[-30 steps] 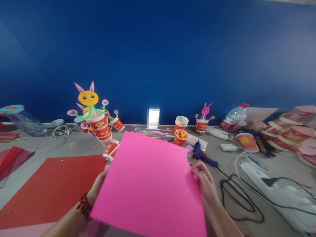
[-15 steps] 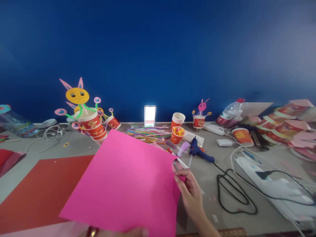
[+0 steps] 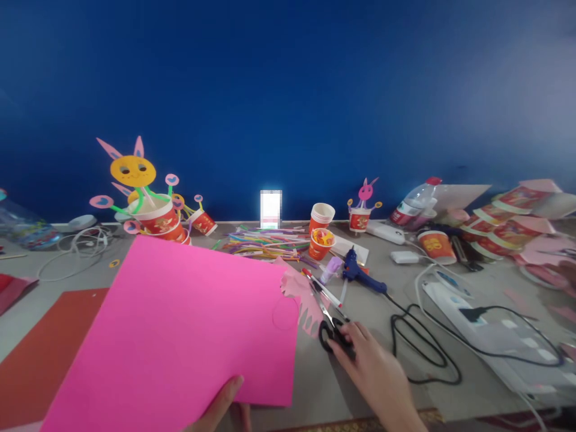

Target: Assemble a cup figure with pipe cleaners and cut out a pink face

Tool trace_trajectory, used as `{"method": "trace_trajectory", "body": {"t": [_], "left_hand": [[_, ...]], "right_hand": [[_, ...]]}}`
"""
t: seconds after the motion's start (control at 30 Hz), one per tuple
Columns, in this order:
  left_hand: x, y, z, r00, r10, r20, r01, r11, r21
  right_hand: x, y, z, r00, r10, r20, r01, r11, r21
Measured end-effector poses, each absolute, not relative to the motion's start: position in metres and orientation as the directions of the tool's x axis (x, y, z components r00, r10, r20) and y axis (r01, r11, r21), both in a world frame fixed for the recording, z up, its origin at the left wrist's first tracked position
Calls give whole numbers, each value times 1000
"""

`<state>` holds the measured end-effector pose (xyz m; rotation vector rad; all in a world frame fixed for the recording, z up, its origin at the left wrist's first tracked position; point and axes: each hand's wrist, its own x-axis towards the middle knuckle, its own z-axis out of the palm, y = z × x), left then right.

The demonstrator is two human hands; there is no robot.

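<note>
My left hand (image 3: 222, 403) grips the lower edge of a large bright pink sheet (image 3: 180, 330), thumb on top and fingers underneath. A thin circle outline is drawn near the sheet's right edge. My right hand (image 3: 371, 366) is closed on the black handles of a pair of scissors (image 3: 330, 324), whose blades point away toward the pens. Beside the pink sheet lies a light pink scrap (image 3: 307, 306) with cut-out edges. A red-capped pen (image 3: 330, 294) rests next to the scissors.
Behind are colourful pipe cleaners (image 3: 265, 243), a cup of yellow and orange pieces (image 3: 321, 243) and a blue glue gun (image 3: 362, 273) with a black cord. Rabbit-faced cup figures (image 3: 155, 213) stand left. A white power strip (image 3: 477, 336) lies right, a red sheet (image 3: 54, 348) left.
The pink sheet has moved left, away from my right hand. My right hand has let go of its edge and taken hold of the scissors. My left thumb now shows on the sheet.
</note>
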<state>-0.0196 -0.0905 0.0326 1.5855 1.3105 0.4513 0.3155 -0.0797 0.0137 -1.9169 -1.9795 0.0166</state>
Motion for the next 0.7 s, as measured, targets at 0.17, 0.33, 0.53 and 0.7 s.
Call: {"method": "trace_trajectory", "body": {"t": [0.17, 0.33, 0.53, 0.7], "left_hand": [[-16, -71, 46, 451, 860, -237, 450, 11, 893], [-7, -50, 60, 553, 799, -235, 423, -26, 906], [-11, -52, 50, 513, 825, -236, 443, -20, 896], [-19, -72, 37, 447, 852, -272, 347, 115, 931]], "right_hand": [[315, -69, 25, 119, 990, 80, 973, -100, -206], [333, -62, 25, 169, 986, -12, 843, -151, -516], [329, -71, 24, 81, 947, -311, 165, -321, -933], [295, -77, 25, -68, 952, -297, -193, -305, -933]]}}
